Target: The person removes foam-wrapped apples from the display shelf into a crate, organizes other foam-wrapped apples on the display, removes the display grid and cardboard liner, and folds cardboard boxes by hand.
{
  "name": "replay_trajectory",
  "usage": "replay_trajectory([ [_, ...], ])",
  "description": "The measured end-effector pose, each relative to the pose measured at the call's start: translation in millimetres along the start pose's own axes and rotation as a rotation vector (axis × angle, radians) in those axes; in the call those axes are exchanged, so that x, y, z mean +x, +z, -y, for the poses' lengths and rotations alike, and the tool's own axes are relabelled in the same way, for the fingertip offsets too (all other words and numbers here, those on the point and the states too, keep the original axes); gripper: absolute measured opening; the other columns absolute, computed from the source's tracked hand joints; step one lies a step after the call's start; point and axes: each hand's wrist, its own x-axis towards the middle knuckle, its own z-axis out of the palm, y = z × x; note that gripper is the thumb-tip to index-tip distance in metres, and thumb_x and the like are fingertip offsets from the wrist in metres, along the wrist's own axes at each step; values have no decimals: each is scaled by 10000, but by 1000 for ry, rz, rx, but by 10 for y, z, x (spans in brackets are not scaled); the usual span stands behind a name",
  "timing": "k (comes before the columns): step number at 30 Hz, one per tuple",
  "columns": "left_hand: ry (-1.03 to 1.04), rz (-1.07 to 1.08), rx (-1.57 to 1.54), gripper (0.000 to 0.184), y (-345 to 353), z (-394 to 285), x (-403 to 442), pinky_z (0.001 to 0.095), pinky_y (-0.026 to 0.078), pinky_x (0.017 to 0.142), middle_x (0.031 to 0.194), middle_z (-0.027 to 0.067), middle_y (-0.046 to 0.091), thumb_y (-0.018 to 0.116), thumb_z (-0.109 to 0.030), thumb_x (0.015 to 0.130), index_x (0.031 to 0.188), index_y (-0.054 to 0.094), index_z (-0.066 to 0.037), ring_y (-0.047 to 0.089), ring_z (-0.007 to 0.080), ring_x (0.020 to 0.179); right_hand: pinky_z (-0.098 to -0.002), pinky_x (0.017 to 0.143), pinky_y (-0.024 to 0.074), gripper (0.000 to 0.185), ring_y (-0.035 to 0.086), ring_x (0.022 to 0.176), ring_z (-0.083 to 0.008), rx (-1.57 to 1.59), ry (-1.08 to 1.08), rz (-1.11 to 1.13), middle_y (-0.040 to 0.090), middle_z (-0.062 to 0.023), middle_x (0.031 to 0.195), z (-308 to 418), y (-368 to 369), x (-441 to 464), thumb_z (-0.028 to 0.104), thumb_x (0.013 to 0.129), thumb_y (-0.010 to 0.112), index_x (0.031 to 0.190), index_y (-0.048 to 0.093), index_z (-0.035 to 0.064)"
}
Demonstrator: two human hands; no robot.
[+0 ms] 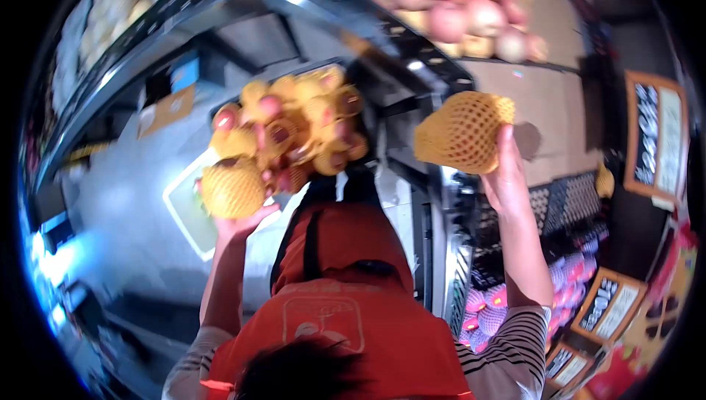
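My right hand is raised over the edge of the display stand, closed on a fruit in a yellow foam net. On the other side, my left hand holds another fruit in a yellow foam net, with its fingers below and beside it. Just beyond my left hand lies a pile of fruits in yellow foam nets, several showing pink or red skin. The container under that pile is mostly hidden.
Pink, unwrapped fruits are heaped at the top. Brown cardboard lines the display at right, beside price signs. Purple-netted fruits lie lower right. A dark metal rail crosses above the pile.
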Motion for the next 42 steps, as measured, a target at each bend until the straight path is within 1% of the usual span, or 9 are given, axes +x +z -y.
replay_trajectory([
  [3,194,-352,63,972,-141,-188,-377,621,414,853,1226,235,458,414,-807,677,1345,320,-108,461,434,1089,-313,945,415,458,498,1112,-175,19,196,85,481,-91,1231,-517,273,143,311,952,433,1297,360,19],
  [10,141,-575,473,971,-879,-405,-1115,523,415,926,1360,151,382,363,-780,717,1383,255,-82,431,314,1207,-301,835,443,504,548,998,-209,-184,332,374,556,-126,1086,-2398,756,340,211,788,685,1167,445,-19],
  [13,38,-589,518,936,-1016,-357,-1190,504,372,983,1379,144,362,445,-716,737,1390,231,-79,410,313,1229,-369,833,434,569,530,988,-295,-898,-369,190,533,-169,1050,-2680,1046,418,150,698,733,1162,439,2],
  [16,-68,-508,572,785,-1374,-266,-1010,473,365,1001,1372,147,371,495,-571,831,1388,240,-80,414,303,1231,-447,861,394,630,482,990,-362,-1221,-610,269,497,-191,1031,-2725,1207,773,131,621,745,1160,435,33],
  [20,-96,-424,267,752,-1425,-60,-400,456,374,995,1327,139,420,597,-480,791,1356,298,-84,455,277,1191,-442,862,364,630,456,1008,-341,-1537,-650,394,471,-146,1048,-2811,1296,956,162,581,737,1131,448,58],
  [24,-17,-662,85,662,-1671,71,-26,477,413,920,1292,142,438,597,-453,807,1317,360,-103,469,315,1140,-445,884,375,640,444,1030,-364,-1565,-585,542,455,-161,1104,-2850,1263,970,136,589,722,1144,419,36],
  [30,-9,-719,-133,614,-1850,137,363,507,425,883,1260,132,436,522,-502,838,1300,373,-126,469,330,1106,-459,866,387,721,476,1000,-377,-1250,-190,287,482,-209,1086,-2912,1244,1068,257,585,747,1177,418,11],
  [37,64,-867,117,828,-1891,259,496,553,394,926,1272,190,410,387,-721,784,1320,346,-91,449,374,1125,-440,898,383,699,460,1057,-382,-1170,-400,23,484,-219,1125,-3244,1064,1192,346,687,743,1201,417,1],
  [42,-20,-738,-90,1003,-2004,188,482,545,346,984,1335,207,340,398,-811,672,1344,313,-71,398,390,1179,-445,935,364,716,420,1115,-385,-1111,-416,-15,468,-229,1147,-3224,1019,1085,382,700,733,1196,403,-17],
])
